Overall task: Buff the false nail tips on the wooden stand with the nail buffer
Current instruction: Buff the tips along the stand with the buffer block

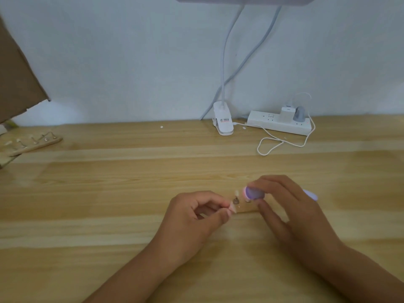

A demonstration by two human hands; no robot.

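My left hand (pixel 196 213) sits in the lower middle of the frame. Its thumb and forefinger pinch the left end of the stand (pixel 243 207), and the other fingers curl in behind. I hold it there, I judge, so the little block does not skid on the table (pixel 109 193) when I rub. My right hand (pixel 286 208), just right of it, has its fingers curled over the buffer (pixel 254 192) with the thumb below. The purple rounded end pokes out to the left over the top of the stand, and the tail shows past my knuckles on the right. I grip close to the working end, I think, for control on such small things. The tips (pixel 237 191) stand on the block. I make out one pale one just left of the buffer's end; the rest are hidden or blurred, and I cannot tell whether the buffer touches any. Buffing looks to be the step in hand. At the left edge, above the middle, lies a second stand (pixel 35 142), well apart. Along the wall, right of centre, sit a lamp clip (pixel 223 122) and a power strip (pixel 282 123)
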